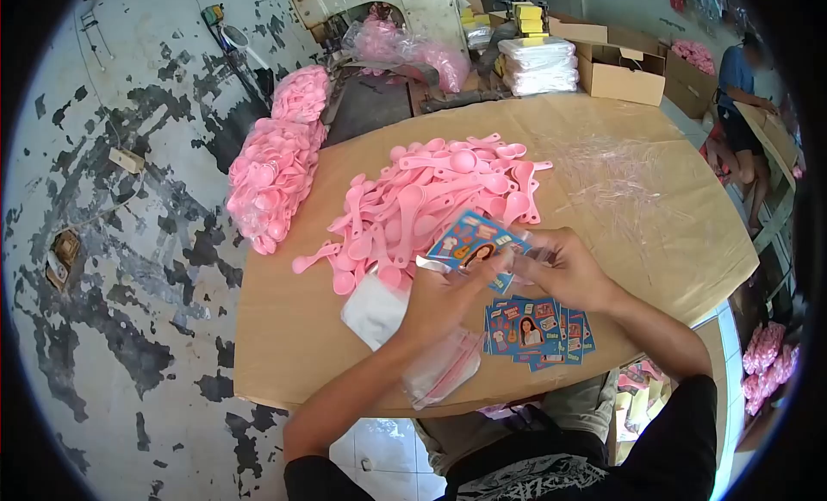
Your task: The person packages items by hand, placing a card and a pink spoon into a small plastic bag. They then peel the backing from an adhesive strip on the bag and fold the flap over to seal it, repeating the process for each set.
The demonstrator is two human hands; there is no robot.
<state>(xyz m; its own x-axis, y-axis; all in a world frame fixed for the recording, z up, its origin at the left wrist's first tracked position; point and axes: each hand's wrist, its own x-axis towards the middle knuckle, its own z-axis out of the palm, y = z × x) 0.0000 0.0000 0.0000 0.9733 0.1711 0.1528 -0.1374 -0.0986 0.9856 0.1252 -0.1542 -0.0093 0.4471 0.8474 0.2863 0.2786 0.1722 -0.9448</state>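
Both my hands meet over the brown-covered table (284,346). My left hand (452,290) grips a blue printed card (469,240) between thumb and fingers. At the card's right side, my right hand (564,264) has its fingers pinched around the card's edge or some clear plastic; which one is too small to tell. Below my right hand lies a stack of similar blue cards (538,333). Beside and under my left wrist are clear plastic bags (444,367) and a white packet (373,311). A large heap of pink spoons (422,199) lies just beyond my hands.
Bagged pink spoons (274,178) line the table's left edge. Thin clear plastic strips (616,178) lie on the right. Behind stand a machine (426,14), stacked clear packets (538,66) and an open cardboard box (624,73). Another person (739,92) is at the far right.
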